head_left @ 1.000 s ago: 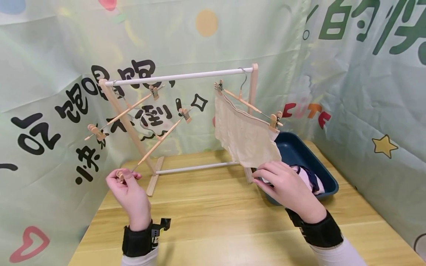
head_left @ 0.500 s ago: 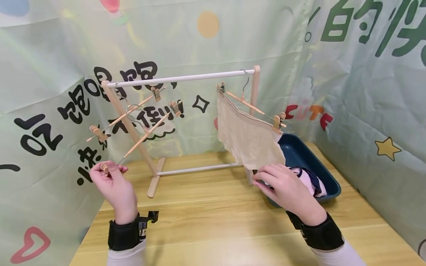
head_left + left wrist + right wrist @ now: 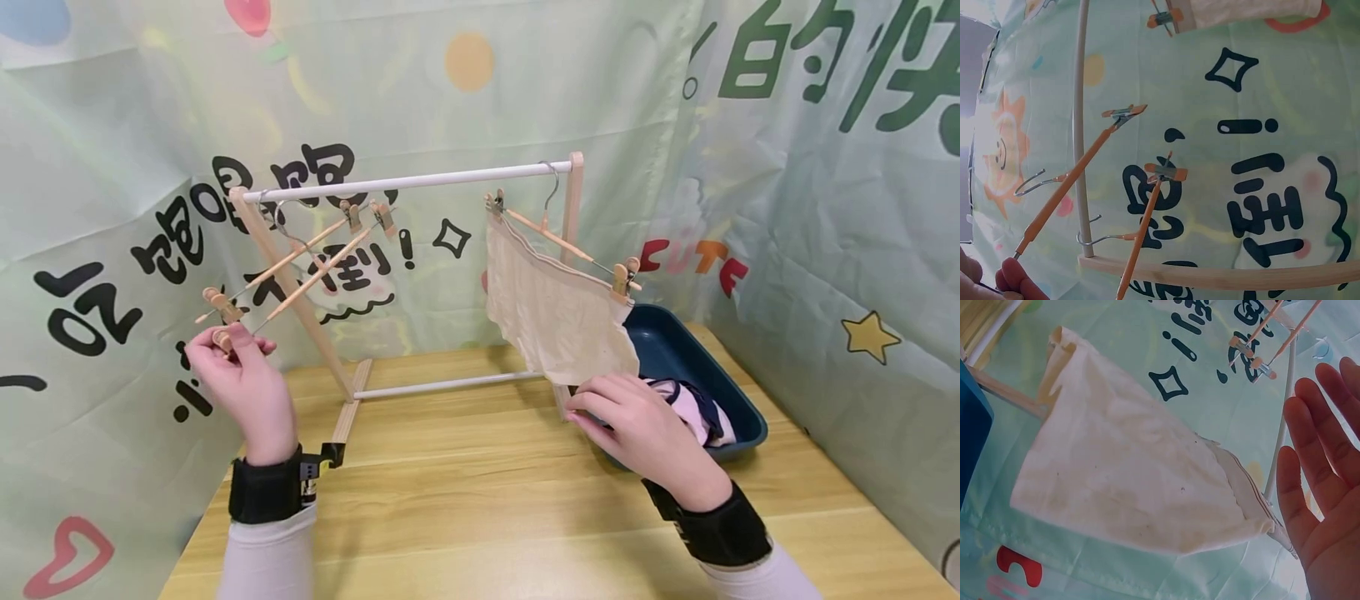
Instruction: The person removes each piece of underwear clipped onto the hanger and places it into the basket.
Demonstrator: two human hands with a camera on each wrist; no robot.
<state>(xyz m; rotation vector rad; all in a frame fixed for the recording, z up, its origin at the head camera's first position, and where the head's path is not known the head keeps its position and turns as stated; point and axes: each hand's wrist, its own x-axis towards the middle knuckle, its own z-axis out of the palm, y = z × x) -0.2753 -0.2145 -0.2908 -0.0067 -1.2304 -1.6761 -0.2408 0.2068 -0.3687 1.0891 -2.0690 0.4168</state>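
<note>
My left hand (image 3: 246, 387) pinches the clip at the near end of a wooden clip hanger (image 3: 318, 273). The hanger slants up and away, and its metal hook is close to the rack's white rod (image 3: 442, 177); in the left wrist view the hook (image 3: 1030, 182) appears apart from the rod. Just behind it, a second clip hanger (image 3: 261, 275) hangs from the rod without cloth. At the right end, a cream cloth garment (image 3: 558, 304) hangs from another hanger's clips (image 3: 621, 281). My right hand (image 3: 648, 429) is by its lower hem, fingers (image 3: 1312, 437) relaxed and holding nothing.
A dark blue basin (image 3: 660, 333) stands behind my right hand, with pink and navy cloth (image 3: 708, 417) inside. The rack's wooden foot (image 3: 352, 402) and lower bar (image 3: 450, 384) are on the wooden table (image 3: 465, 483). Printed fabric hangs behind and at both sides.
My left hand has moved left and up with the hanger, bringing its hook from below the rod up to about rod height. My right hand has stayed nearly still.
</note>
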